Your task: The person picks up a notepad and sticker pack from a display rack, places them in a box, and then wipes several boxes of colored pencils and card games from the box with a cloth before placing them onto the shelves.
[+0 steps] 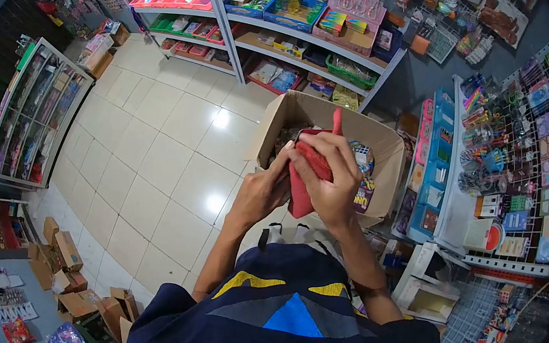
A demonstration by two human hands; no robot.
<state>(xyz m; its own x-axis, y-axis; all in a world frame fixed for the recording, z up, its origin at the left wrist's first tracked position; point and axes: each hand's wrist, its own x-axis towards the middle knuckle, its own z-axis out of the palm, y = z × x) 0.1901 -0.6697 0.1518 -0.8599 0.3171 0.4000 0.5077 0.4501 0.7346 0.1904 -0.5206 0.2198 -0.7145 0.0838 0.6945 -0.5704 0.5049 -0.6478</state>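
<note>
A red cloth (300,200) is bunched up between my two hands, above an open cardboard box (385,145). One end of it sticks up past my knuckles. My right hand (338,191) grips the cloth from the right, fingers curled over a folded, rough-looking part. From the left, my left hand (264,187) pinches its edge near the top. Whether something is wrapped inside the cloth cannot be made out. Down in the box lie a purple UNO pack (363,198) and a cube puzzle (362,154), partly hidden by my right hand.
Ahead stands a shelf unit (235,54) with trays of small goods. A glass display case (36,117) is at the left. Hanging goods line a wire rack (545,146) on the right. Several small cardboard boxes (80,302) lie on the tiled floor (157,155) at lower left.
</note>
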